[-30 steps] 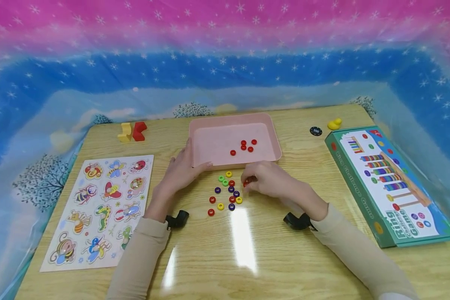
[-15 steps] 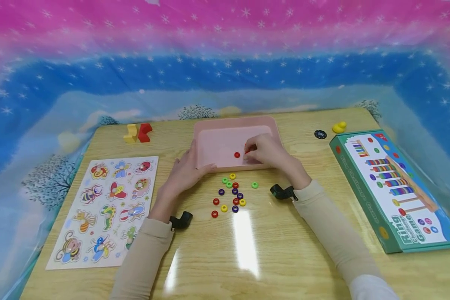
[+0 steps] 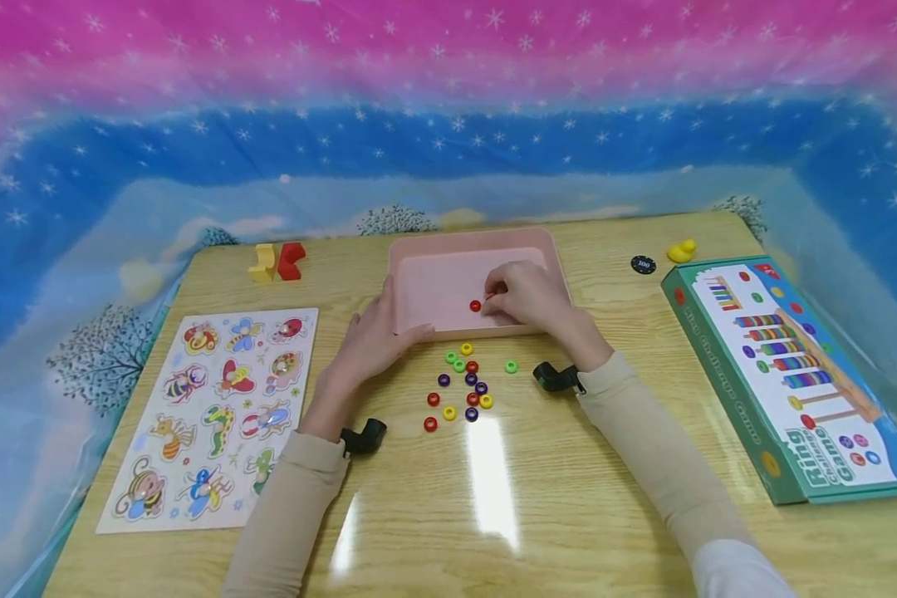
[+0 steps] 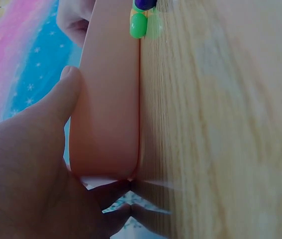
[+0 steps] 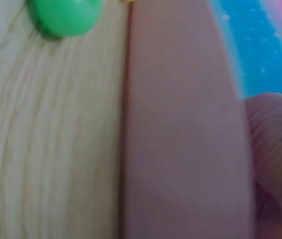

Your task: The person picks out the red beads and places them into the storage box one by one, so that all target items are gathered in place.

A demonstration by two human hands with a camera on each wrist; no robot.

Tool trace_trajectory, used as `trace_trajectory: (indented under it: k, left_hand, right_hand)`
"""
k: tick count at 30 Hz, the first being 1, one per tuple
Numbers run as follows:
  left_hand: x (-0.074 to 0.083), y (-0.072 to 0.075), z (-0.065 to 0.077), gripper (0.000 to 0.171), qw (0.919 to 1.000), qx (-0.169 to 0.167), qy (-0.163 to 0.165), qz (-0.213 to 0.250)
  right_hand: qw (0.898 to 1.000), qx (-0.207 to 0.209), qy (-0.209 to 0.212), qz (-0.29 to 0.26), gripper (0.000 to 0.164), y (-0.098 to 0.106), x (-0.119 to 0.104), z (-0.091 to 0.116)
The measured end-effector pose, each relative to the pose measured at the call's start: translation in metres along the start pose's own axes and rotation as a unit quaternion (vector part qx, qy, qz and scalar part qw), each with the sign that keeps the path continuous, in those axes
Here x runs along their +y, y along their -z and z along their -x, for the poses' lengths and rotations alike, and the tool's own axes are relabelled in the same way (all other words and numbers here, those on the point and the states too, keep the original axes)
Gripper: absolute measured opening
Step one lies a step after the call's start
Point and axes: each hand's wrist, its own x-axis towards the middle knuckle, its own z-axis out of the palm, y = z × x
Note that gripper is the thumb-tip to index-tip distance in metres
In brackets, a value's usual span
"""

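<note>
My left hand [image 3: 368,342] rests at the near left corner of a pink tray [image 3: 448,242]. Its fingers stretch along the tray's left side; the thumb lies along the front rim. Inside the tray, my right hand [image 3: 529,297] reaches low over the floor with bent fingers. A sliver of red ring [image 3: 488,296] shows at its fingertips, mostly covered by the hand. Beside it lies another red ring [image 3: 475,306]. In front of the tray are scattered small rings in red, yellow, purple and green, among them a lone green ring [image 3: 511,366] to the right.
An insect picture puzzle board [image 3: 209,415] lies left. Behind it stand yellow [image 3: 262,263] and red blocks [image 3: 291,261]. To the right are a green game box [image 3: 785,382], a yellow toy duck [image 3: 681,251] and a black chip [image 3: 644,264]. A patterned cloth borders the table.
My right hand has carried a red ring from the group on the table into the tray, uncovering the lone green ring. The left hand has stayed at the tray's corner.
</note>
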Motion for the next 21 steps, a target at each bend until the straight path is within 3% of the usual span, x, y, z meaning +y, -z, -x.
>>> trace_trajectory:
  k: [4, 9, 15, 21]
  left_hand:
    - [0.001, 0.001, -0.001, 0.107, 1.0000, 0.001, -0.002, 0.003]
    - [0.003, 0.002, -0.001, 0.108, 1.0000, -0.004, -0.004, -0.003]
    - [0.002, 0.003, 0.000, 0.108, 0.9999, -0.006, -0.006, -0.006]
    - [0.001, 0.003, -0.001, 0.108, 1.0000, -0.004, -0.005, -0.004]
  right_hand:
    - [0.999, 0.000, 0.020, -0.033, 0.009, 0.010, -0.010, 0.012]
    - [0.995, -0.048, 0.075, -0.043, 0.012, 0.015, -0.033, 0.036]
    - [0.986, -0.097, 0.130, 0.029, 0.012, 0.002, -0.053, 0.054]
    - [0.984, -0.084, 0.138, 0.080, 0.007, -0.008, -0.057, 0.058]
